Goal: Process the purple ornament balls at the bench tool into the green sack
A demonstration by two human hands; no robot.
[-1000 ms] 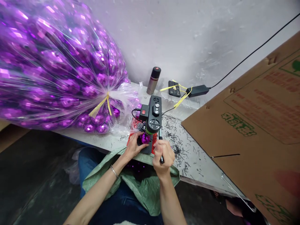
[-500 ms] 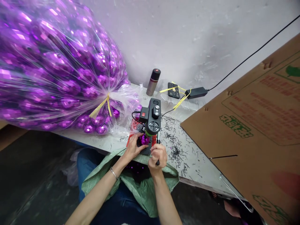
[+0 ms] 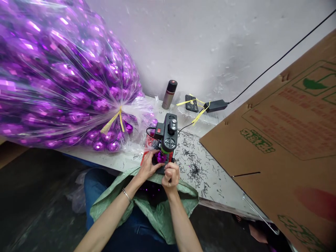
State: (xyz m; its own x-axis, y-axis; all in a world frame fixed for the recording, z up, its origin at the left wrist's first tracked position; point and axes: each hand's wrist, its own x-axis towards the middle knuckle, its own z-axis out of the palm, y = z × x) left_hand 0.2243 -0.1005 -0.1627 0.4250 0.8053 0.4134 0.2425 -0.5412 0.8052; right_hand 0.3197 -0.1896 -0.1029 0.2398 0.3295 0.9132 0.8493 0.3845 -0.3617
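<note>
A small black bench drill press stands on the worktable, a red switch on its side. Under its head sits a shiny purple faceted ball. My left hand is closed on this ball from the left, thumb in front and fingers behind. To the right of the ball, my right hand makes a fist around the press's lever handle; most of the handle is hidden in the fist. Below both hands, an open green woven sack lies over my lap, with purple glints inside.
A big clear bag of purple balls, tied with yellow ribbon, fills the left. Black shavings litter the worktable. Behind are a flask, a phone-like black slab and a power adapter. A cardboard box leans in at right.
My right fist has shifted slightly left and closer to my left hand, and the handle end no longer sticks out below it. My left hand stays on the ball. The view has shifted slightly.
</note>
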